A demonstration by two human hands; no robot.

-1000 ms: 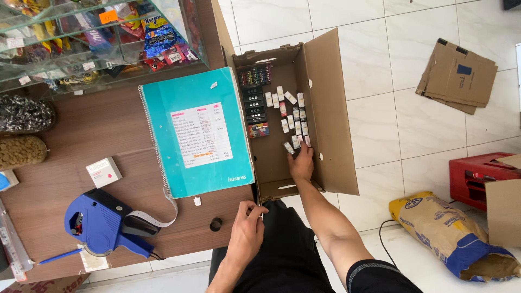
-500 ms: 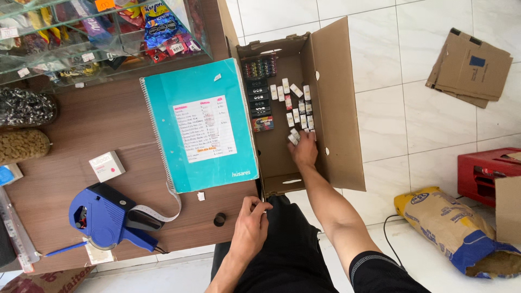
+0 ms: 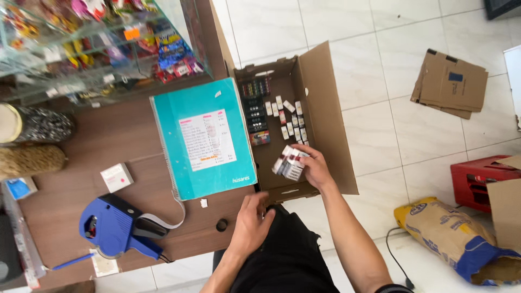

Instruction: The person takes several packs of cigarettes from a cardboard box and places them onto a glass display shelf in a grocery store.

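An open cardboard box stands on the floor against the wooden counter, with several small packs inside. My right hand is inside the box near its front, gripping a bunch of small white and red packs. My left hand rests at the counter's front edge, fingers loosely spread, holding nothing, close to a small black ring.
A teal spiral notebook lies on the counter beside the box. A blue price-label gun and a small white box lie to the left. A glass display case stands behind. Flattened cardboard, a red crate and a sack sit on the tiled floor.
My right hand has gathered a bunch of small packs and lifted them toward the front of the box. The left hand stays at the counter edge.
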